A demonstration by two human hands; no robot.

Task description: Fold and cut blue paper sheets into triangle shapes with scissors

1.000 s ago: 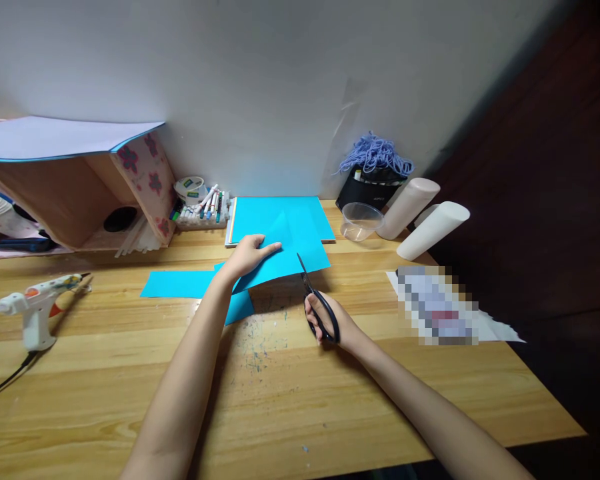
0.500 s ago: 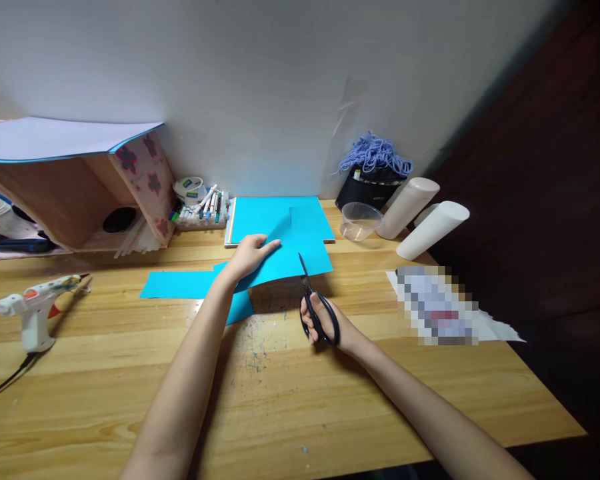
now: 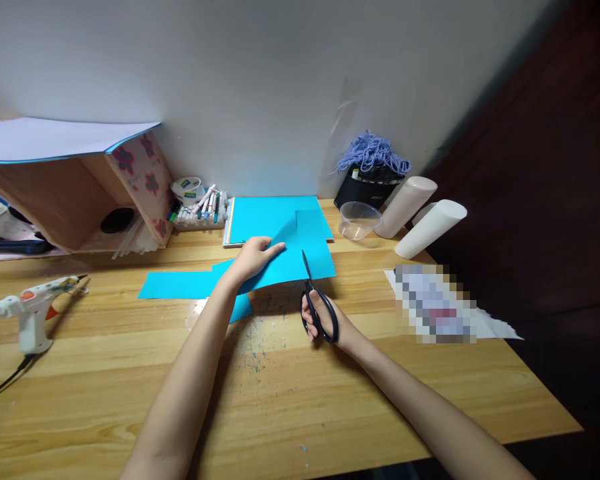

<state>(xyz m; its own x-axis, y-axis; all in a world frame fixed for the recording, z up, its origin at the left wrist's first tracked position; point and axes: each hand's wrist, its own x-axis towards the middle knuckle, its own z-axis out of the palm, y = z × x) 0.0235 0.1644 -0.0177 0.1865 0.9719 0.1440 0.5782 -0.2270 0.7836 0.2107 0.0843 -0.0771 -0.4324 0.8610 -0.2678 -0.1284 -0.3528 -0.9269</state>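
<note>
My left hand point(image 3: 254, 259) grips a blue sheet of paper point(image 3: 300, 260) by its left side, the thumb on top. The sheet is raised off the table and slightly bent. My right hand point(image 3: 320, 317) has its fingers through the handles of black scissors point(image 3: 307, 270), whose blades point up across the sheet's front edge. A blue strip point(image 3: 175, 285) lies flat left of my left hand, and a small blue piece point(image 3: 241, 308) lies partly under the left forearm. Behind the held sheet is a stack of paper with a blue top point(image 3: 260, 217).
A glue gun point(image 3: 35, 310) and an open box point(image 3: 45, 200) are at the left. Markers point(image 3: 207, 207) stand near the wall. At the back right are a clear bowl point(image 3: 359, 223), blue yarn point(image 3: 373, 153) and white rolls point(image 3: 433, 230). A blurred packet point(image 3: 437, 307) lies at right.
My left hand and the held sheet have shifted slightly to the right. The scissors stay at the sheet's front edge, nearly unmoved.
</note>
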